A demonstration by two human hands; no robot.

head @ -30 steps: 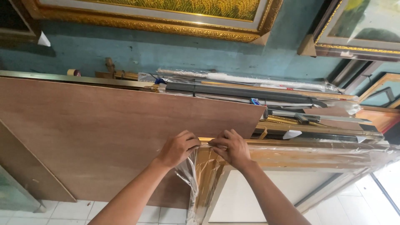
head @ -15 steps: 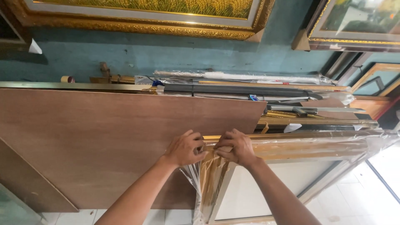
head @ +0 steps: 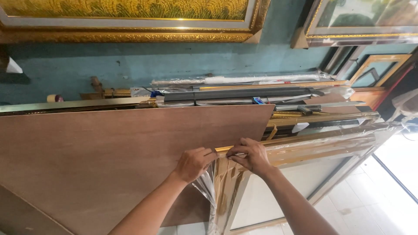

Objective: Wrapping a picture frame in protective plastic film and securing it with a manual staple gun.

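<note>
Here, 2 bare hands meet at the top corner of a gold picture frame [head: 305, 146] that stands on edge, leaning among other stock. The left hand [head: 193, 163] and the right hand [head: 248, 154] sit almost knuckle to knuckle, each with fingers pinched together on the clear plastic wrap [head: 209, 187] that covers the frame. The wrap is already loose at this corner and hangs down in a crinkled strip between the forearms, so the pinch looks meant to pull the film apart there.

To the left, a large brown board [head: 109, 156] leans upright just in front of the frame's left end, with the left hand resting against its edge. Farther back, long lengths of frame moulding [head: 244, 91], some wrapped in plastic, lie stacked flat against a teal wall [head: 174, 61], likely stored there to keep them straight. On the wall above hangs a painting in an ornate gold frame [head: 130, 21]; another framed picture [head: 361, 19] hangs to the far right. A white tiled floor [head: 374, 196] shows at the near right.
</note>
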